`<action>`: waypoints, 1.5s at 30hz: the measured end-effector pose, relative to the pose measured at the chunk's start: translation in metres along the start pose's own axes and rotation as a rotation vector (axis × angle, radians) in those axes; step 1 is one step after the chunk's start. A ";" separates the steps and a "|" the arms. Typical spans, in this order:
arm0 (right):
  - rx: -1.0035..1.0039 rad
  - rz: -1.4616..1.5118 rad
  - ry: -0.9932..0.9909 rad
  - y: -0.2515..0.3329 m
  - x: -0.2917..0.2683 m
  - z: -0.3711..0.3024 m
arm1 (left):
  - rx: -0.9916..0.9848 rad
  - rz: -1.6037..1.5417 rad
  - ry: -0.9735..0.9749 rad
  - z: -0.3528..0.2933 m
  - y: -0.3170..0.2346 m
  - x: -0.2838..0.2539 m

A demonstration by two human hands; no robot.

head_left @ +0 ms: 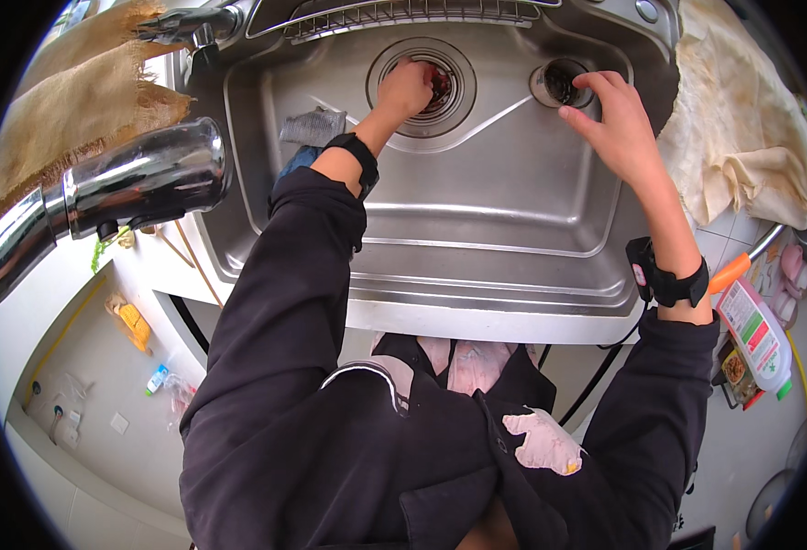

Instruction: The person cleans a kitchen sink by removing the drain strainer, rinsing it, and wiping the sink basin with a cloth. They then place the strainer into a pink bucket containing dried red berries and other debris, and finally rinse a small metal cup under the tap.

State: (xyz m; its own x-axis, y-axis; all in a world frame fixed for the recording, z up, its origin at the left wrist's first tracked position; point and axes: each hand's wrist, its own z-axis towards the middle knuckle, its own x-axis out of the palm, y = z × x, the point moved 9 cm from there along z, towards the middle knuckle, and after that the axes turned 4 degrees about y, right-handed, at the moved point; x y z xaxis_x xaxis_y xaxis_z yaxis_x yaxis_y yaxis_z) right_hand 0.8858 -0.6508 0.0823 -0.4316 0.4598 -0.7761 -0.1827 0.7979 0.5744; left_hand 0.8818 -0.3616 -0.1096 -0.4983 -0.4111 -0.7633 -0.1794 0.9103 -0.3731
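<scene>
My left hand (405,89) reaches down into the round sink drain (466,69). Its fingers are bent inward, and what they hold, if anything, is hidden. Dark red scraps (440,84) show beside the fingers in the drain's middle. Over on the right, a small metal cup (541,84) with a dark inside stands tilted on the sink floor. My right hand (616,124) is at this cup with thumb and fingers apart, the fingertips by its rim. Both wrists wear black straps.
Left of the drain a grey scouring cloth (312,126) lies in the steel sink (486,192). A chrome faucet (142,179) juts in from the left. A wire rack (422,13) spans the far edge. Cream cloth (742,119) covers the right counter; a white bottle (757,337) is below it.
</scene>
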 end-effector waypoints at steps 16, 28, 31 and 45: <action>0.008 -0.037 0.003 -0.006 0.007 -0.002 | 0.184 0.305 0.018 -0.031 -0.035 0.029; 0.039 -0.036 0.027 -0.012 0.005 -0.008 | 0.380 0.409 -0.045 -0.035 -0.044 -0.001; 0.037 -0.032 0.015 -0.014 0.005 -0.010 | 0.353 0.373 0.043 -0.037 -0.042 0.011; -0.009 0.020 0.039 0.001 0.010 -0.015 | 0.113 0.194 0.240 -0.049 0.008 0.048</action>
State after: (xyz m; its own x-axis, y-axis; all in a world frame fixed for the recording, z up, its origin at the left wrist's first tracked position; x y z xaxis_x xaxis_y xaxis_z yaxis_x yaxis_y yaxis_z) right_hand 0.8678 -0.6512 0.0795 -0.4696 0.4598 -0.7537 -0.1818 0.7850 0.5922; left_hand 0.8149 -0.3719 -0.1237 -0.7023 -0.1949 -0.6847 0.0268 0.9539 -0.2990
